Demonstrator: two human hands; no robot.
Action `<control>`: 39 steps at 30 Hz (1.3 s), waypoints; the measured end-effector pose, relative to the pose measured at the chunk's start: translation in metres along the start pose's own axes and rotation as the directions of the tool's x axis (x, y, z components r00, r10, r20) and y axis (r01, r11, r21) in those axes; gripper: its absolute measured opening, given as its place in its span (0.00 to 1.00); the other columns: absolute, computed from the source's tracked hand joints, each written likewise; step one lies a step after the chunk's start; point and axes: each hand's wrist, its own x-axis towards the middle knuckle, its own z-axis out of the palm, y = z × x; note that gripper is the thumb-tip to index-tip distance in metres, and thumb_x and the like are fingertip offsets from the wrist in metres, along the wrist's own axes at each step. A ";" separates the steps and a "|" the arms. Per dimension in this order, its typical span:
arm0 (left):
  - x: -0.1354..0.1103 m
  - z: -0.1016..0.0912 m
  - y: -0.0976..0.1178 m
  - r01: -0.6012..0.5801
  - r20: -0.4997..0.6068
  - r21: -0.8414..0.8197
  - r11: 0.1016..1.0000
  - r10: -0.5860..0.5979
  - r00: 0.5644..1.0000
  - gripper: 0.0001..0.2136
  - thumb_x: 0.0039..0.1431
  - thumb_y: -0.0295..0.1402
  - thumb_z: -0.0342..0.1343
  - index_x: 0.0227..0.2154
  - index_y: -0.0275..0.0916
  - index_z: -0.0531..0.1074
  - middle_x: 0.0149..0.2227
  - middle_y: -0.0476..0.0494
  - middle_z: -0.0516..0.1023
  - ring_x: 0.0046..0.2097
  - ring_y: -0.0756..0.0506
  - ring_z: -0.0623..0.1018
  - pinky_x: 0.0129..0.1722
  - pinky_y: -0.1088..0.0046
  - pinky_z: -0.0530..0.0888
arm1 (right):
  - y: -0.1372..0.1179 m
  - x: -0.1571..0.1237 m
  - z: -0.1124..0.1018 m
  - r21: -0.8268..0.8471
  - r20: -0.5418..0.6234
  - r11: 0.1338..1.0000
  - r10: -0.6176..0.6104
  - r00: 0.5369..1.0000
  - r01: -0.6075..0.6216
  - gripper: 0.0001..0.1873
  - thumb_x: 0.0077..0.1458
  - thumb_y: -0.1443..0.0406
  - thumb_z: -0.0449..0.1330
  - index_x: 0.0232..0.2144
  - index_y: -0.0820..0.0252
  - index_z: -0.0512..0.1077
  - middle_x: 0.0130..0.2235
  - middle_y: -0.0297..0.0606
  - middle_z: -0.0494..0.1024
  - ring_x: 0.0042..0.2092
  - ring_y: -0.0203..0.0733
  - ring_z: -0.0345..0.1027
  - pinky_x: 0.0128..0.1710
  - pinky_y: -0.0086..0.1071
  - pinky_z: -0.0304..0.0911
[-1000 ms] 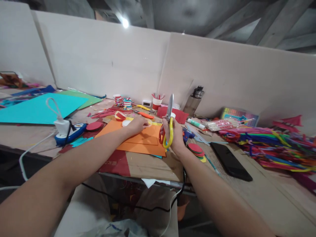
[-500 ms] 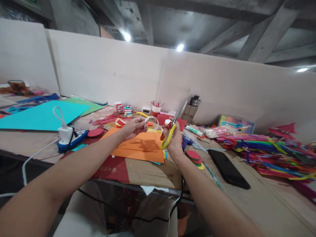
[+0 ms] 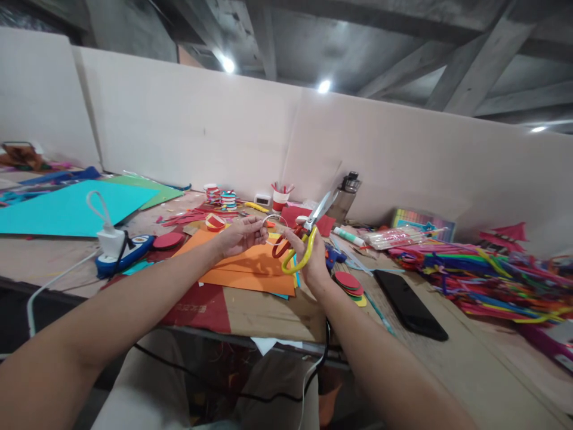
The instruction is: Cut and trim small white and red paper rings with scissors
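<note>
My left hand (image 3: 242, 236) pinches a thin white ring (image 3: 274, 216), which looks like a paper band, at its left side. My right hand (image 3: 316, 258) grips scissors (image 3: 302, 263) with one yellow and one red handle loop; the blades point up and away. A finger of that hand reaches toward the ring's right side; whether it touches, I cannot tell. Beneath both hands lie orange paper sheets (image 3: 250, 276) on a red and brown cardboard (image 3: 268, 313). A small red and cream paper ring (image 3: 215, 223) stands just beyond the left wrist.
On the left are a turquoise sheet (image 3: 80, 206) and a blue power strip (image 3: 117, 263) with a white charger. To the right lie stacked paper discs (image 3: 349, 282), a black phone (image 3: 409, 304), a glue stick (image 3: 349, 236) and colourful pipe cleaners (image 3: 474, 272). A bottle (image 3: 344, 200) stands behind.
The scissors have swung lower and away from upright, their handle loops shifting left. My right fingers have come closer to the white ring, which now appears thinner, seen more edge-on.
</note>
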 end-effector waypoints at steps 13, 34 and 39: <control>0.002 -0.001 -0.003 -0.082 -0.045 0.170 0.982 0.091 0.995 0.15 0.45 0.33 0.71 0.36 0.33 0.80 0.37 0.41 0.81 0.37 0.50 0.78 0.38 0.75 0.73 | -0.014 -0.007 0.007 -0.093 0.054 0.992 -0.078 0.995 0.083 0.26 0.47 0.57 0.68 0.47 0.52 0.67 0.33 0.31 0.73 0.34 0.38 0.69 0.37 0.35 0.69; 0.003 -0.003 -0.004 -0.064 -0.138 0.169 0.984 0.088 0.987 0.21 0.47 0.43 0.69 0.38 0.32 0.77 0.31 0.43 0.81 0.29 0.50 0.78 0.28 0.77 0.72 | -0.011 -0.009 0.010 -0.124 0.021 0.989 -0.076 0.997 0.079 0.23 0.47 0.59 0.67 0.46 0.53 0.67 0.33 0.31 0.71 0.34 0.37 0.69 0.36 0.34 0.68; 0.002 0.001 -0.003 -0.084 -0.140 0.175 0.981 0.110 0.984 0.19 0.46 0.42 0.70 0.36 0.32 0.77 0.31 0.43 0.80 0.31 0.51 0.78 0.29 0.78 0.72 | -0.013 -0.009 0.011 -0.104 0.015 0.994 -0.014 1.000 0.015 0.27 0.45 0.58 0.68 0.47 0.53 0.67 0.32 0.30 0.72 0.32 0.37 0.68 0.33 0.32 0.67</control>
